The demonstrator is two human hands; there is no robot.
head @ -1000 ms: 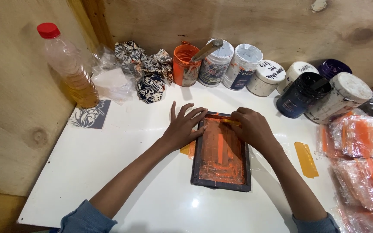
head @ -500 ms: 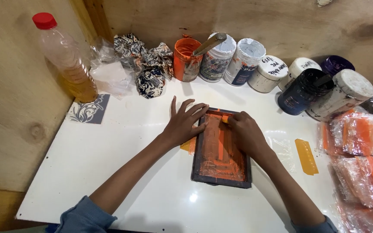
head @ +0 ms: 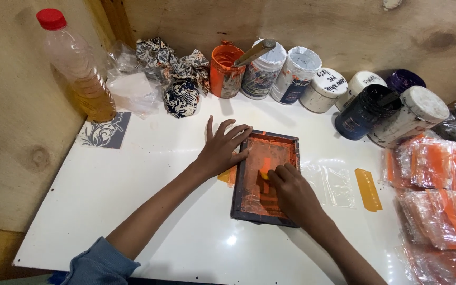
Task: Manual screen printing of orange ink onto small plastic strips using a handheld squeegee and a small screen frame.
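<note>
where plywood walls [head: 302, 21] corner a glossy white table [head: 149, 179], hands [head: 222, 150] apart, flat on an orange-smeared screen frame [head: 266, 177]

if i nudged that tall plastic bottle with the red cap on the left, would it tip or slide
The bottle is tall and narrow, so a push near the red cap would probably tip it. Its amber liquid fills only the lower part, which likely steadies a low push into a slide on the glossy white table. It also seems to lean against the wooden wall, limiting any fall that way.

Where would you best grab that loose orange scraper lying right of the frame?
Pinch the orange scraper across its narrow width near the middle, coming from above. It lies flat and slim on the white table, its long edges free, beside the clear plastic sheet.
</note>
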